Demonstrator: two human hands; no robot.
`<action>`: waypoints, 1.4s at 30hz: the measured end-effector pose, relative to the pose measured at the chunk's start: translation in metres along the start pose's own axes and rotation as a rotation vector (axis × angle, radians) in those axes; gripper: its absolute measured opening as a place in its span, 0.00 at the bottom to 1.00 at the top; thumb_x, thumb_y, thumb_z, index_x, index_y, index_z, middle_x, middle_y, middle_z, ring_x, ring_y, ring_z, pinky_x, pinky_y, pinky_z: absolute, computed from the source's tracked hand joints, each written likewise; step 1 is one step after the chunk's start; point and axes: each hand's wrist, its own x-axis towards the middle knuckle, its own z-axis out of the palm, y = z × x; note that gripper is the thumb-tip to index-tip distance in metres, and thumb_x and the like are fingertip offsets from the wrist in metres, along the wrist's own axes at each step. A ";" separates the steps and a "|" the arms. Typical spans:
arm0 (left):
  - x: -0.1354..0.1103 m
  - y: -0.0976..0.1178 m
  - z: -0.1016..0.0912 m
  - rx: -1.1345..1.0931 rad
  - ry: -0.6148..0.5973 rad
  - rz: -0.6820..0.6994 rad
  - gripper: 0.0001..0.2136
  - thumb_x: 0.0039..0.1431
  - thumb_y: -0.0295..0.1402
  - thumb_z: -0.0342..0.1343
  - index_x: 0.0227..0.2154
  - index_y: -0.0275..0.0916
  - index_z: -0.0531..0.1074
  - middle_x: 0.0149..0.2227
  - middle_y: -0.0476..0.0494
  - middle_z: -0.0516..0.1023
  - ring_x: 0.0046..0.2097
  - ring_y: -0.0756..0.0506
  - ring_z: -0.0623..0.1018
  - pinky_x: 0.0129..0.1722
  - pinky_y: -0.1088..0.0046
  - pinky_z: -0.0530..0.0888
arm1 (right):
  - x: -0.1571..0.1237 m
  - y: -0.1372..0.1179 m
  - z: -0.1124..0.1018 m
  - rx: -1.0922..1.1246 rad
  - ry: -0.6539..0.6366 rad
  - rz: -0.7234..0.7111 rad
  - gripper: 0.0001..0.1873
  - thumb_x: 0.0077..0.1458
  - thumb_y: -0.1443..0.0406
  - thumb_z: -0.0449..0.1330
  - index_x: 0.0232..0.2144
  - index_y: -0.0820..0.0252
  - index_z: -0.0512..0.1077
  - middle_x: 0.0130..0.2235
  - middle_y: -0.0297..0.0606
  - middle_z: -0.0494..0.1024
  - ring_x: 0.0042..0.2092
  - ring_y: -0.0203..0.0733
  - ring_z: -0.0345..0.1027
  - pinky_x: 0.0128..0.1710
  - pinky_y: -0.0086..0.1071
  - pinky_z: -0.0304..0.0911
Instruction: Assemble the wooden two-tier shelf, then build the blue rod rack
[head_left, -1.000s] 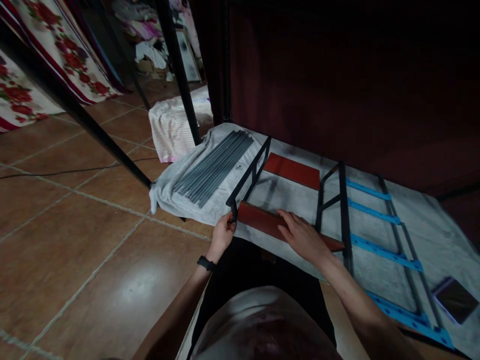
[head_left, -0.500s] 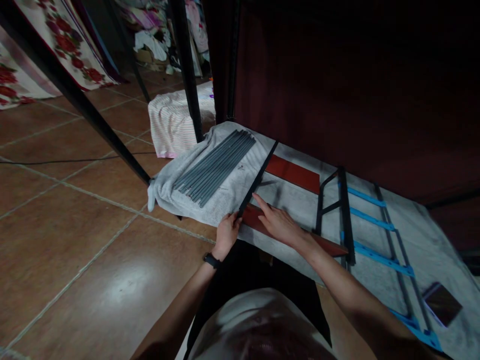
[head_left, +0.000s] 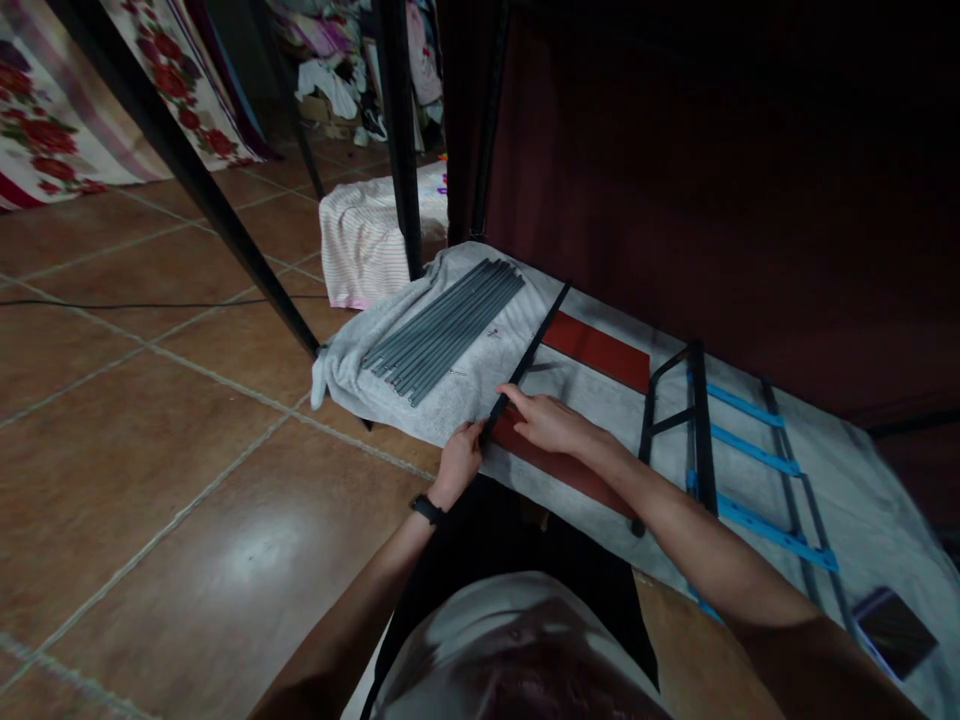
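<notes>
Here, low on the tiled floor (head_left: 150, 450), I have both hands at the near edge of the grey cloth (head_left: 465, 395) that carries the parts. My left hand (head_left: 459, 462) is at the near end of the black bar (head_left: 529, 355) — the grip is curled closed around that end, right where the cloth's near edge drops to the tiles. A dark wristband (head_left: 429, 510) sits on that wrist.

My right hand (head_left: 551, 420) lies just beside it, fingers stretched out flat and released, the fingertips touching the bar while the palm rests over the left end of the near board (head_left: 570, 465), a red-brown plank lying along the near edge of the cloth. The bar itself runs slantwise from my hands away toward the far edge.

A second red-brown plank, the far board (head_left: 596, 350), lies flat past the bar, toward the far edge. To the left of the bar, near the cloth's far left corner, a bundle of grey rods (head_left: 442, 330) lies side by side. To the right stands a black side frame (head_left: 696, 430), touching the right end of the near board, and beyond it a frame with blue rungs (head_left: 757, 470) lies flat. A phone (head_left: 892, 632) rests at the cloth's near right corner. Off the cloth, a striped fabric (head_left: 367, 240) is heaped on the tiles past the far left corner.
</notes>
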 end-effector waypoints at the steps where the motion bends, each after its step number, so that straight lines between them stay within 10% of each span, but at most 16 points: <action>1: 0.001 -0.002 0.000 -0.050 0.006 0.004 0.23 0.58 0.21 0.46 0.52 0.37 0.77 0.37 0.39 0.78 0.39 0.43 0.77 0.42 0.68 0.73 | 0.000 -0.001 -0.002 -0.016 -0.003 0.001 0.34 0.60 0.69 0.54 0.67 0.55 0.53 0.42 0.42 0.82 0.42 0.46 0.77 0.35 0.30 0.60; 9: 0.012 -0.026 0.005 -0.409 0.056 -0.246 0.18 0.59 0.27 0.49 0.47 0.29 0.78 0.30 0.41 0.79 0.29 0.47 0.76 0.30 0.73 0.72 | -0.002 -0.001 -0.008 -0.060 -0.009 -0.026 0.33 0.60 0.70 0.55 0.65 0.56 0.54 0.40 0.42 0.81 0.42 0.47 0.76 0.36 0.30 0.59; 25: 0.019 -0.017 0.003 -0.167 0.012 -0.159 0.15 0.57 0.23 0.53 0.43 0.34 0.82 0.41 0.39 0.83 0.43 0.42 0.79 0.45 0.69 0.73 | -0.009 0.005 -0.005 0.011 -0.001 -0.057 0.37 0.60 0.69 0.57 0.69 0.55 0.51 0.46 0.44 0.81 0.47 0.48 0.76 0.43 0.33 0.62; 42: 0.031 -0.022 -0.007 -0.448 -0.087 -0.241 0.05 0.50 0.27 0.58 0.24 0.34 0.78 0.20 0.49 0.74 0.22 0.51 0.71 0.25 0.78 0.68 | -0.016 0.012 -0.001 0.047 0.038 -0.077 0.34 0.60 0.69 0.54 0.67 0.54 0.55 0.43 0.39 0.82 0.44 0.45 0.77 0.41 0.31 0.61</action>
